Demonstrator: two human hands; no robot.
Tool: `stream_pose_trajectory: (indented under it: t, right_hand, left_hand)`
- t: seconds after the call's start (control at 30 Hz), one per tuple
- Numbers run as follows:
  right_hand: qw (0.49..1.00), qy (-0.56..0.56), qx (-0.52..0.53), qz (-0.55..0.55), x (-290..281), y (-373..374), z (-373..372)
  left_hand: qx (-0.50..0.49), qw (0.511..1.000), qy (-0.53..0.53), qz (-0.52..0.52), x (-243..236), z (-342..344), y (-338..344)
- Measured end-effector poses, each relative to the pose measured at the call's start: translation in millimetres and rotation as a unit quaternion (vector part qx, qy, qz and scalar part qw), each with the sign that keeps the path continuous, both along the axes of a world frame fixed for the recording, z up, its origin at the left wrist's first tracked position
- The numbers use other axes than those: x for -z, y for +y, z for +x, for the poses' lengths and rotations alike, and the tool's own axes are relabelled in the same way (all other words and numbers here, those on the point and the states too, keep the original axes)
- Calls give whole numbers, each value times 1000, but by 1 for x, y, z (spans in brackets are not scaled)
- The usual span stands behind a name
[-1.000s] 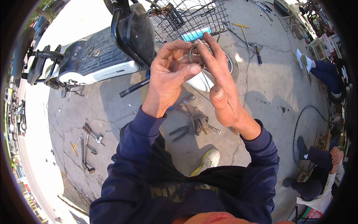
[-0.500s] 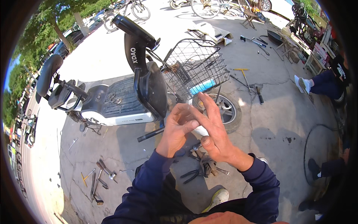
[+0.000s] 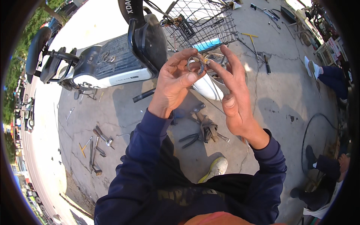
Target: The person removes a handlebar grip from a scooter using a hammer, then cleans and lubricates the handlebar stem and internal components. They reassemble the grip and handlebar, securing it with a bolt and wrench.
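Between the thumb and fingers of my left hand (image 3: 170,84) is a bearing ring (image 3: 203,68), a thin, dark metal ring held up on edge. My right hand (image 3: 238,103) is just to its right, fingers stretched and thumb apart. A small yellowish smear, perhaps grease, shows near its index fingertip beside the ring. Both hands are raised in front of an electric scooter (image 3: 150,45) that has its wire basket (image 3: 202,22) and white front fender (image 3: 208,88) beyond them. Several small metal rings (image 3: 108,59) lie on the scooter's footboard.
Pliers (image 3: 190,139), a dark rag (image 3: 207,127) and other tools lie on the concrete near my feet. More wrenches (image 3: 103,135) are at the left. A yellow T-handle tool (image 3: 252,39) lies at the far right. Other people's legs (image 3: 328,78) and a black hose (image 3: 304,150) are along the right.
My hands have moved apart, and the ring now shows in my left hand. My view has tilted lower, so the scooter sits higher in the picture.
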State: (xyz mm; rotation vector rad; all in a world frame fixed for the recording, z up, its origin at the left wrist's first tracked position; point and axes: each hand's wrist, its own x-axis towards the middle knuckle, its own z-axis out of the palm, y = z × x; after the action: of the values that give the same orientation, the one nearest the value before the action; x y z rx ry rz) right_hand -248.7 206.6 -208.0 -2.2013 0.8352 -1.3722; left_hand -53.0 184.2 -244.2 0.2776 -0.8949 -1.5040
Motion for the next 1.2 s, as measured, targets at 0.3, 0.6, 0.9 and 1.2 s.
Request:
stream_pose_trajectory:
  t: [0.3,0.6,0.9,1.2]
  right_hand:
    - [902,-219,-91,362,-22,9,4]
    - [884,-228,-68,402,-30,12,9]
    - [864,-286,-63,409,-32,11,9]
    - [883,-240,-69,398,-32,13,6]
  left_hand:
    - [-151,969,-137,-142,-2,-2,-6]
    - [-236,896,-280,-250,-3,-9,-2]
    - [-244,892,-269,-267,2,-21,1]
    - [-231,903,-260,-254,2,-18,-3]
